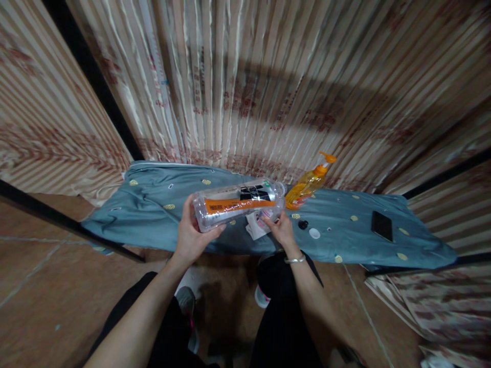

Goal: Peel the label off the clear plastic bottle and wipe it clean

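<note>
A clear plastic bottle [238, 202] with an orange and black label lies almost level above the cloth-covered table, its neck to the right. My left hand [194, 232] is wrapped round its base end. Close to the neck, my right hand [281, 225] has bent fingers against the bottle's lower side; what its fingertips grip is partly hidden. A white printed packet or paper [257, 226] shows just left of my right hand, below the bottle. Behind the neck stands an orange pump bottle [306, 188] of yellow liquid.
On the blue-green cloth [149, 204], a small black cap [303, 224] and a white disc [314, 233] lie right of my right hand. A dark phone [382, 226] rests farther right. Striped curtains [238, 92] hang behind, with black frame bars [95, 76] at the sides.
</note>
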`<state>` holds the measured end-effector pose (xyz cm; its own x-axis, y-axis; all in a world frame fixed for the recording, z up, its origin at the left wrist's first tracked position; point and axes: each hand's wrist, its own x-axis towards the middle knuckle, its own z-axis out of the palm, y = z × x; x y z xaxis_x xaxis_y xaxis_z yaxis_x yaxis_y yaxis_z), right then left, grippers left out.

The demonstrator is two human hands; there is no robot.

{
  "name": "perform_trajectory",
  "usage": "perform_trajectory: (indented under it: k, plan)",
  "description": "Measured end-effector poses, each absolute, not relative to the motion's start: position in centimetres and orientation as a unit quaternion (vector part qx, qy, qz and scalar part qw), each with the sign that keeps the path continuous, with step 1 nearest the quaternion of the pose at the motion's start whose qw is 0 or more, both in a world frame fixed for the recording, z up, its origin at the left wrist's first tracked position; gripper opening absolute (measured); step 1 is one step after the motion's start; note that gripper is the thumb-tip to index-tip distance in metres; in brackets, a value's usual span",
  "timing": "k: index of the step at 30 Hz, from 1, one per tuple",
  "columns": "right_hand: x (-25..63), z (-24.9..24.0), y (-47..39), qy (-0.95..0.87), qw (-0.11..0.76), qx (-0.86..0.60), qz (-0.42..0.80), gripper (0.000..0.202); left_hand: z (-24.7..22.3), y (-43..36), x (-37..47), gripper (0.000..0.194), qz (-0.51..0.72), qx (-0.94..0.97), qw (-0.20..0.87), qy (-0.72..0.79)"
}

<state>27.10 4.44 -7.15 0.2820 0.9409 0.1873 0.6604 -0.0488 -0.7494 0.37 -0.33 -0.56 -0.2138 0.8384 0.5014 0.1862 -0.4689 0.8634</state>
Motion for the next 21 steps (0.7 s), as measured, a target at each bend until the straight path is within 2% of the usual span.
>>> perform_trajectory:
  k: [12,21]
  plan:
    - [27.10,-7.31,4.45,-0.572,0.399,-0.692,0.187,0.050,-0.50,-0.32,0.19,0.088,0.625,0.587,0.249,0.450]
    - [27.02,-6.86,4.28,-0.564,0.372,-0.711,0.197,0.053,-0.44,-0.26,0.31,0.089,0.637,0.578,0.245,0.446]
